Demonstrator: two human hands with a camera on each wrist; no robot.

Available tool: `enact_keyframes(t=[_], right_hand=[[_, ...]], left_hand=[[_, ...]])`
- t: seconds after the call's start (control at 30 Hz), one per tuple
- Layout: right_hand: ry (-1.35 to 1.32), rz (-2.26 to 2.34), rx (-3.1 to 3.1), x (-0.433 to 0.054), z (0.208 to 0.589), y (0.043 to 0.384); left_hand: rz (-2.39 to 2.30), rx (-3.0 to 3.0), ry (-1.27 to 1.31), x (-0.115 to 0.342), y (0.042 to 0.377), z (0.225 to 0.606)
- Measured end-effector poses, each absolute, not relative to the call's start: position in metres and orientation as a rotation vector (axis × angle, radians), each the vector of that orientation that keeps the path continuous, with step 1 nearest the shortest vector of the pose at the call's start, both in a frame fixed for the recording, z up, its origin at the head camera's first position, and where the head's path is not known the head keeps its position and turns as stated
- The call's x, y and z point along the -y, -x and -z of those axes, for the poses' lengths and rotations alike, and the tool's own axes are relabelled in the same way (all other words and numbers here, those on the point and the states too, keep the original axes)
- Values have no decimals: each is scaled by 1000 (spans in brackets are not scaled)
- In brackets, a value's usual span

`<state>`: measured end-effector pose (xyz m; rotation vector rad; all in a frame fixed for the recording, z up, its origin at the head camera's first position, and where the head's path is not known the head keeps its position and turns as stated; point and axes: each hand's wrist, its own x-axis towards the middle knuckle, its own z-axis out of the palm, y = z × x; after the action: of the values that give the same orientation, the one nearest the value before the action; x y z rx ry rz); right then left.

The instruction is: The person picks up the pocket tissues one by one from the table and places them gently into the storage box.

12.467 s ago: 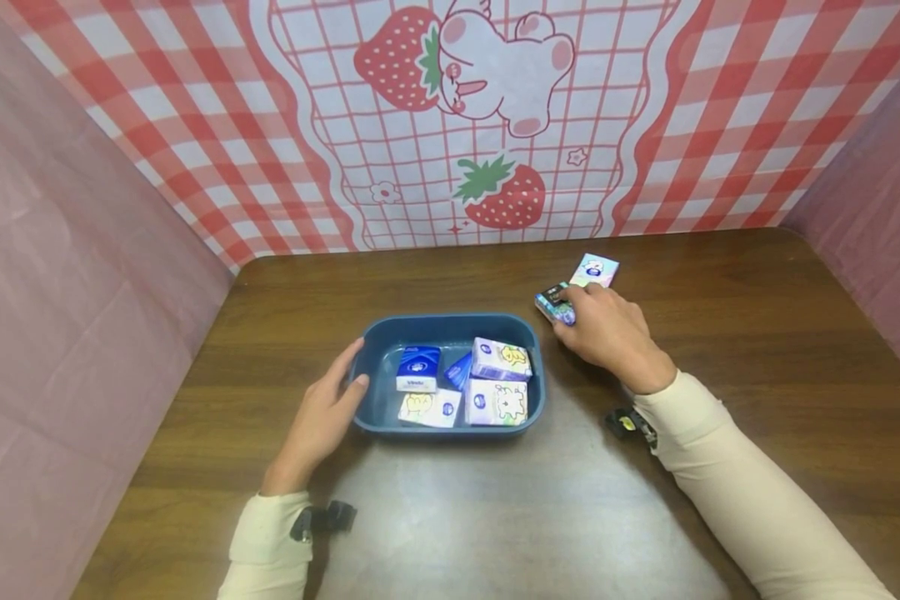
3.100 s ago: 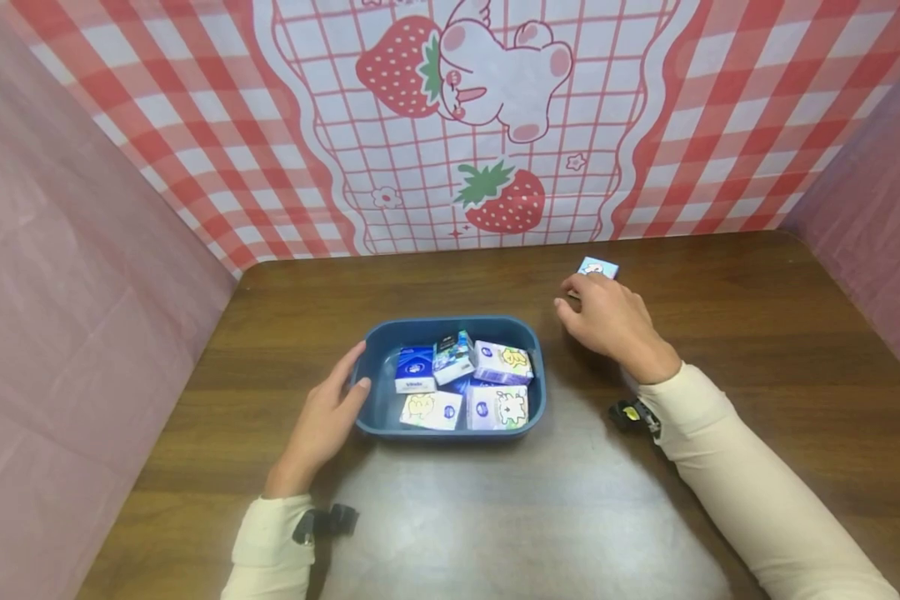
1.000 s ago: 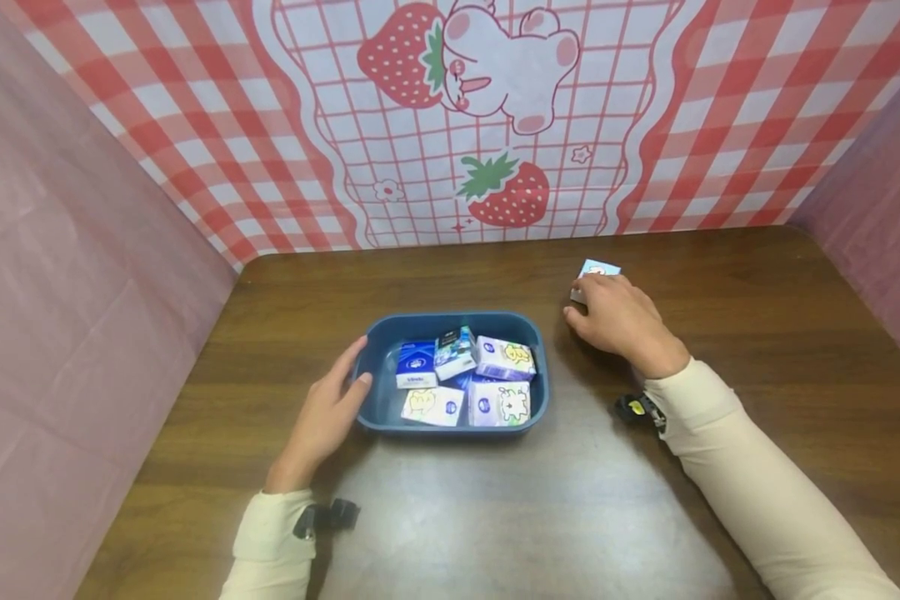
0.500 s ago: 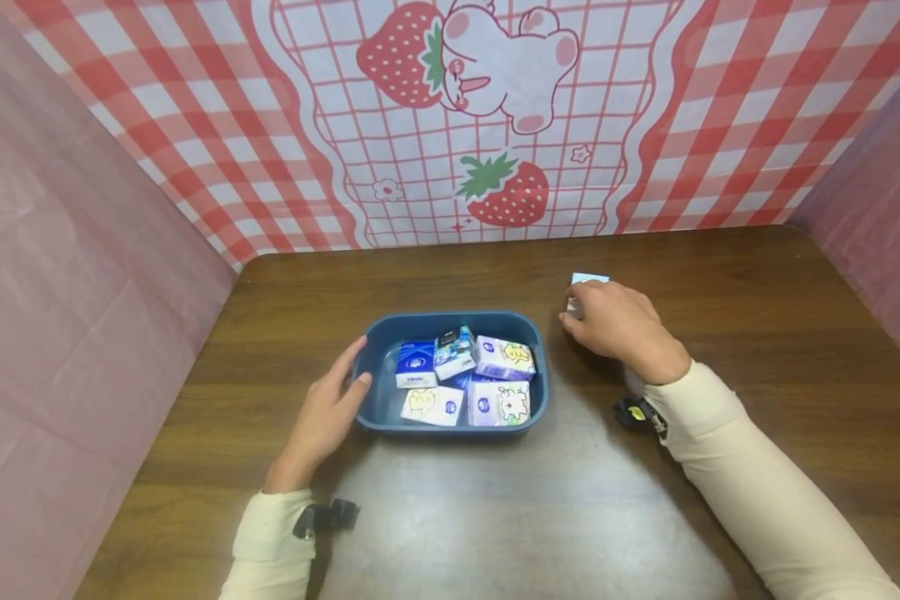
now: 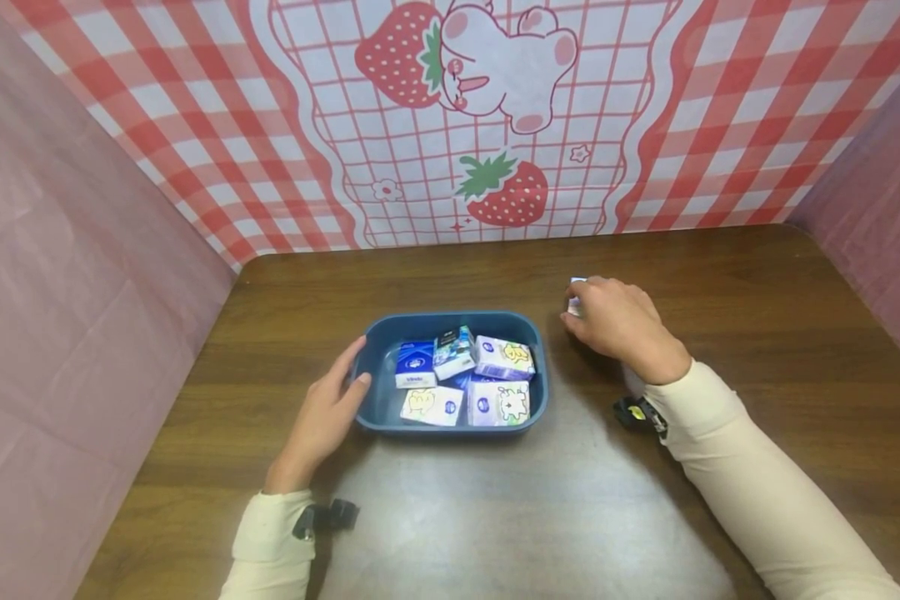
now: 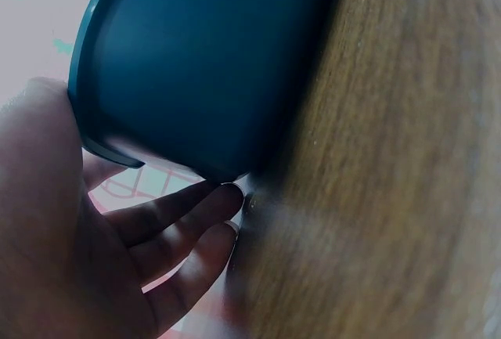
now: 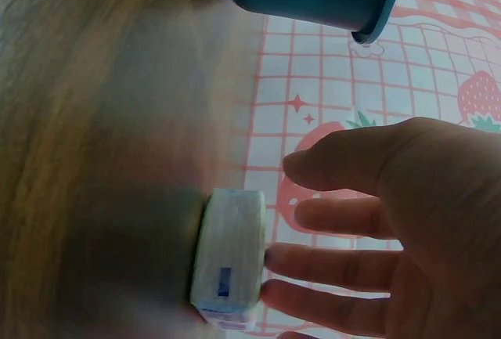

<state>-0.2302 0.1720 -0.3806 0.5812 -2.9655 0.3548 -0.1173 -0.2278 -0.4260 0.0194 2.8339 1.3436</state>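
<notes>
My left hand [image 5: 328, 417] rests against the left end of a blue plastic bin [image 5: 450, 430], fingers extended along its wall in the left wrist view. Inside lie several tissue packs: a blue pack [image 5: 417, 365], a dark floral pack [image 5: 453, 353], and white-and-lilac cartoon packs [image 5: 504, 357]. Another blue one is partly covered. Behind and right of the bin, my right hand [image 5: 617, 325] is over a small pale tissue pack [image 7: 229, 249], mostly hidden in the head view. The right wrist view shows straight fingertips touching its top, the thumb apart from it.
The brown wooden table [image 5: 495, 517] carries the bin and the pack. A red-and-white checked cloth [image 5: 750, 125] with strawberries hangs along the back edge. Pink curtains [image 5: 82, 292] hang on both sides.
The pale pack has turned and shifted slightly nearer under my right hand. Since the oldest frame, the dark floral pack has gone from the table into the bin. My left hand stays put.
</notes>
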Motion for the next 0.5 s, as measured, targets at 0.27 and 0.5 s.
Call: enact_keyframes(t=[0.27, 0.5], right_hand=[[-559, -366, 2947, -175, 388, 233], [-548, -403, 2967, -176, 393, 237]], left_hand=[[-1343, -2835, -19, 228, 118, 427], [-1345, -2832, -15, 228, 117, 426]])
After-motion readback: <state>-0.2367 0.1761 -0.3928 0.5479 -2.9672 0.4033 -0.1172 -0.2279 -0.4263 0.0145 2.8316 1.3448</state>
